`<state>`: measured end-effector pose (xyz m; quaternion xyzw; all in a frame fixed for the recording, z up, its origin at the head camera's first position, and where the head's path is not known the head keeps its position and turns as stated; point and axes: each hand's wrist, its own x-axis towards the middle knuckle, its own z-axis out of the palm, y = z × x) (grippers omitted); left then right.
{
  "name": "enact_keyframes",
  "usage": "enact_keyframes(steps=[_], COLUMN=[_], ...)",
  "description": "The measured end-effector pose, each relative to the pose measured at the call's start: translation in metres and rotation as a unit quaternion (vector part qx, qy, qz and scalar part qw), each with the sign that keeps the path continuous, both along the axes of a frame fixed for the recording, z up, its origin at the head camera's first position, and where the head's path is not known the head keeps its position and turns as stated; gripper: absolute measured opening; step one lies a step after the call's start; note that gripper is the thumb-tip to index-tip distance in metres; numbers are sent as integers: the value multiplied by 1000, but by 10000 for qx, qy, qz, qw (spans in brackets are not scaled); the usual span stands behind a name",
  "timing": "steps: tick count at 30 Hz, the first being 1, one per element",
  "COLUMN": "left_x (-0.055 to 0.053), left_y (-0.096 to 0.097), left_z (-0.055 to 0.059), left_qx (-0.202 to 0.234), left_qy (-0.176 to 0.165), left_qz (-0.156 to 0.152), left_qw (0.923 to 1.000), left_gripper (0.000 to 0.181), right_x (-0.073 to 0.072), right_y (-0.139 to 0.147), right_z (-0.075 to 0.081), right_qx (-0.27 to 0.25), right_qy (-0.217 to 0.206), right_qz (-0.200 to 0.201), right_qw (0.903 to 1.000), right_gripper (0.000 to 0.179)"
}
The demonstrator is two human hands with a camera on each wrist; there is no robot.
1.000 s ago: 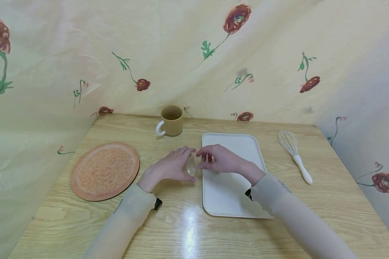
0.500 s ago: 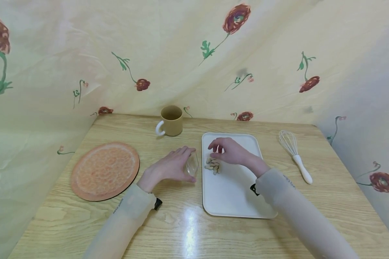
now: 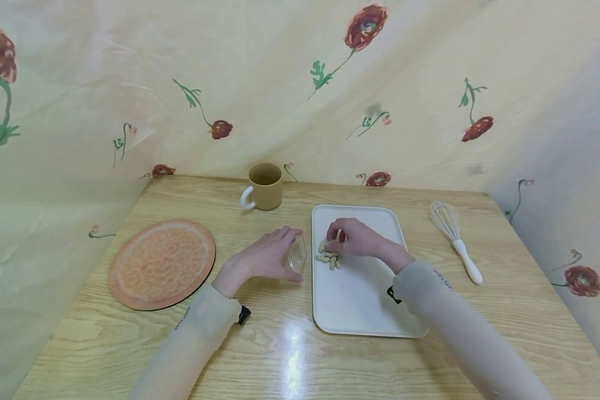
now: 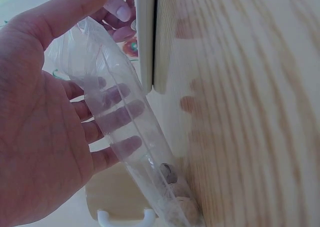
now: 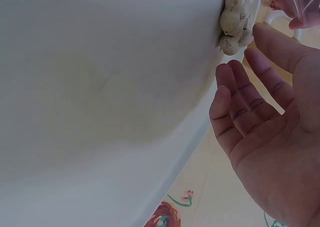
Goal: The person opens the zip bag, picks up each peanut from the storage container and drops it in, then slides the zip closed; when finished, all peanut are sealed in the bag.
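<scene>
My left hand (image 3: 267,255) holds a clear plastic bag (image 3: 296,255) upright on the table, left of the white tray (image 3: 360,300). In the left wrist view, the thumb is at the top of the bag (image 4: 125,107) and the fingers lie behind it. A few small roundish tan and grey things (image 4: 180,207) sit at its bottom, too blurred to name. On the tray's left part lies a small pile of peanuts (image 3: 328,259). My right hand (image 3: 355,238) is over the pile, fingers bent, thumb and forefinger apart beside the peanuts (image 5: 232,19); a firm grip is not visible.
A brown mug (image 3: 266,191) with a white handle stands at the back, behind the bag. To the left lies a round orange mat (image 3: 162,264). A whisk (image 3: 455,241) with a white handle lies right of the tray. Flowered cloth (image 3: 280,83) hangs behind the table.
My right hand has moved from the bag's mouth rightward to above the tray, then lowered to the peanuts, which its move uncovered. My left hand and the bag have stayed put.
</scene>
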<state>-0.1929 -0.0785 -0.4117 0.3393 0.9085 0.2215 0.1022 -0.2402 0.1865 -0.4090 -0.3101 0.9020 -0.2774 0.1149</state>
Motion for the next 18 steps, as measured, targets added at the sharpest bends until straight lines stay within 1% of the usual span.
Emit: enact_keyframes(steps=[8,18], left_x=[1,1], left_y=[0,1], left_z=[0,0], left_qx=[-9,-95], left_qy=[30,13], left_qz=[5,77], left_qw=[10000,9999], left_gripper=[100,101], right_x=[-1,-1], right_y=[-2,-3], right_z=[-5,-6], right_qx=[12,97], right_qy=[35,37], right_qz=[208,166], right_qw=[9998,9998], right_gripper=[8,7])
